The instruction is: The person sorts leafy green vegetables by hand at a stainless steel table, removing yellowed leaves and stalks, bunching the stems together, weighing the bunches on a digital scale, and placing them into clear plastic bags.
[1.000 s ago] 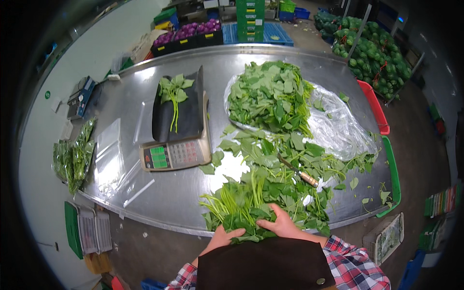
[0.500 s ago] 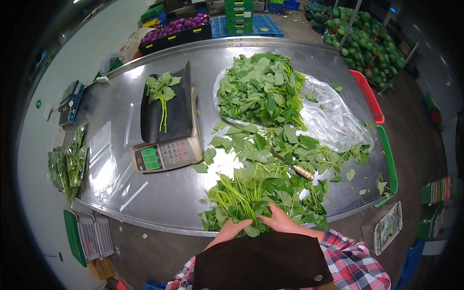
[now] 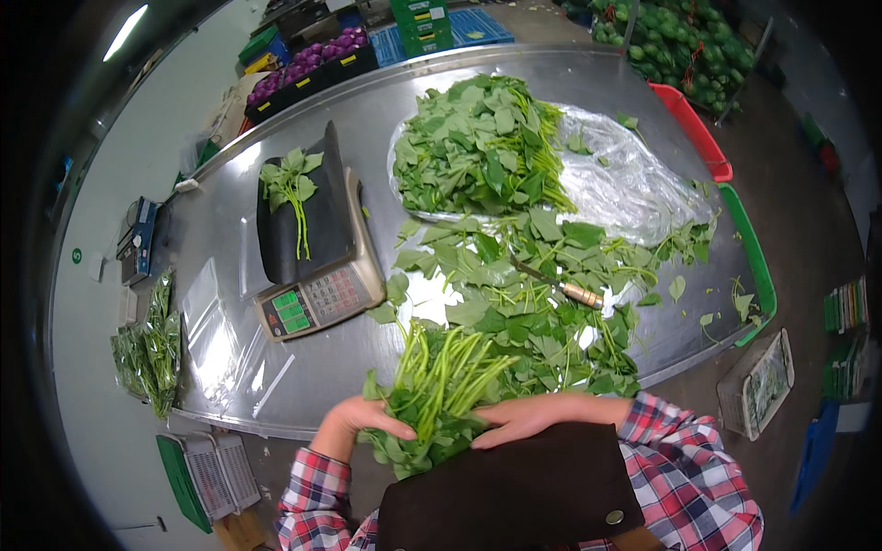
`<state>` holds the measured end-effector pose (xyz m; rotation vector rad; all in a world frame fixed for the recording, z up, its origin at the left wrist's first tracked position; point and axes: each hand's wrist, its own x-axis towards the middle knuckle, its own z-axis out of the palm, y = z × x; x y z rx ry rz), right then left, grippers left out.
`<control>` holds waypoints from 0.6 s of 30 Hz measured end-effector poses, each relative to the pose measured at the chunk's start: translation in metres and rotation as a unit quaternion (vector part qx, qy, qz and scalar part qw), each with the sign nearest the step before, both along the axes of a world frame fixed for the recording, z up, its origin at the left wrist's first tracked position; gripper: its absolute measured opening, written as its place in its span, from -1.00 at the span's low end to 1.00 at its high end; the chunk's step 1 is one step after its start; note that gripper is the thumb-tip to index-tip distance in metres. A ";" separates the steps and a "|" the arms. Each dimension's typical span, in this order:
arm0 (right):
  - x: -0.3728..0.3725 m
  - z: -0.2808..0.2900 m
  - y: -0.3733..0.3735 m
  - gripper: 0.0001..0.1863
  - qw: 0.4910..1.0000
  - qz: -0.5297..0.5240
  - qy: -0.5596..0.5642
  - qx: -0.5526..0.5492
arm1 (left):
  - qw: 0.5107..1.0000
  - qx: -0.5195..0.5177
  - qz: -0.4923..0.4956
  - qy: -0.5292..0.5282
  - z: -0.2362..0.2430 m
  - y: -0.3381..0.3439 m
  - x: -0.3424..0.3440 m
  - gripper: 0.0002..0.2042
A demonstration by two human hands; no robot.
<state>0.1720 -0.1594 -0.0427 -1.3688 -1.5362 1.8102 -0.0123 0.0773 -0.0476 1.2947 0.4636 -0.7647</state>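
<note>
A bunch of leafy green stems [image 3: 450,363] is gripped between my hands at the table's near edge, stems pointing up and away, leaves toward me. My left hand [image 3: 367,421] wraps its left side; my right hand [image 3: 528,415] holds it from the right, with some fingers hidden by leaves. Beyond lie loose leafy greens [image 3: 528,335] and a knife [image 3: 583,295] with a wooden handle. Farther back, a large pile of greens [image 3: 473,147] rests on clear plastic [image 3: 625,174]. To the left, a sprig [image 3: 292,184] sits in the black tray [image 3: 276,243] of a weighing scale [image 3: 322,301].
Clear plastic bags [image 3: 209,312] and bagged greens [image 3: 152,344] lie at the left of the metal table [image 3: 367,129]. A red bin [image 3: 694,133] and a green bin [image 3: 749,262] line its right edge. A crate [image 3: 758,386] stands on the floor at right.
My hands have drawn the bunch left and gathered it up more upright at the table edge. My left hand has shifted left around it. The whole view has turned slightly.
</note>
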 end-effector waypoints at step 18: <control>0.053 0.049 0.014 -0.83 0.867 -0.341 0.188 0.311 | 0.963 0.004 -0.174 -0.206 0.036 -0.036 0.047 -0.53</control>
